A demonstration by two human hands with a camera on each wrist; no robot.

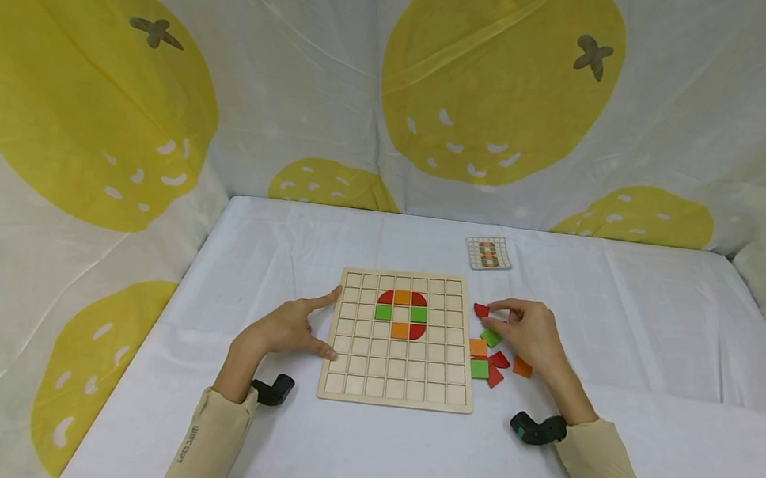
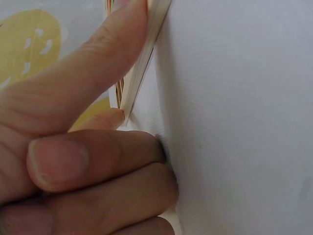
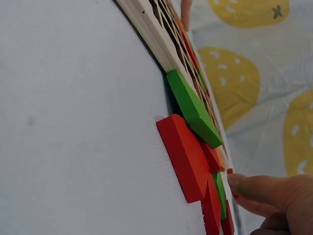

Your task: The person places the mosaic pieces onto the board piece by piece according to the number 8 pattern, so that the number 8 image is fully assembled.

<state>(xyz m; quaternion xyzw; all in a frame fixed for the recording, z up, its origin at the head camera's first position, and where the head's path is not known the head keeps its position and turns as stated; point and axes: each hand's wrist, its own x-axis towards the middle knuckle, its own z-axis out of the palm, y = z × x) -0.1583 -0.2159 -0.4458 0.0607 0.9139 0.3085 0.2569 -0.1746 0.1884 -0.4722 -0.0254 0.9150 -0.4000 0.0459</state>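
Observation:
My left hand [image 1: 286, 327] rests at the left edge of a wooden grid board [image 1: 365, 387], thumb and index finger spread along the rim, the other fingers folded in the left wrist view. Right of the board, my right hand [image 1: 530, 329] pinches a red quarter-round tile [image 1: 481, 311] between thumb and fingertip. On the board, red quarter-round tiles [image 1: 417, 332], orange squares [image 1: 400, 330] and green squares [image 1: 383, 312] form a ring round one bare cell. The cell at the ring's lower left is bare too.
Loose tiles lie by the board's right edge: a green square [image 1: 478, 369], an orange square [image 1: 477, 347], red pieces [image 1: 495, 376], another green tile [image 1: 490, 337] and an orange tile [image 1: 522, 367]. A small pattern card [image 1: 489, 254] lies behind the board on the white cloth [image 1: 617, 316].

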